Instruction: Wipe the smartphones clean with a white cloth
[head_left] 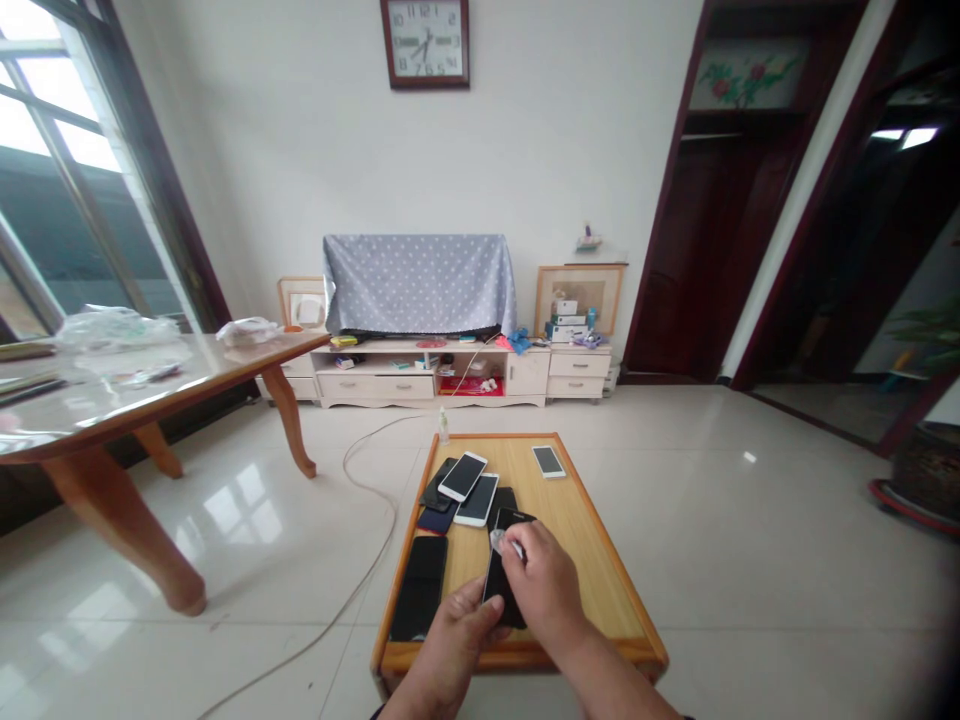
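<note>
My left hand is closed around the lower end of a black smartphone, its thumb on the front edge. Above the screen, my right hand pinches a small crumpled white wipe against the phone's upper part. Just beyond lies a loose pile: a white smartphone, a second white smartphone, a dark phone, a dark blue one and a black one partly hidden. A large black phone lies left of my left hand. Another white phone lies apart, far right.
Everything rests on a low wooden table. A small clear bottle stands at its far left corner. A cable runs along the tiled floor. A larger table with plastic bags is at left; a white cabinet lines the wall.
</note>
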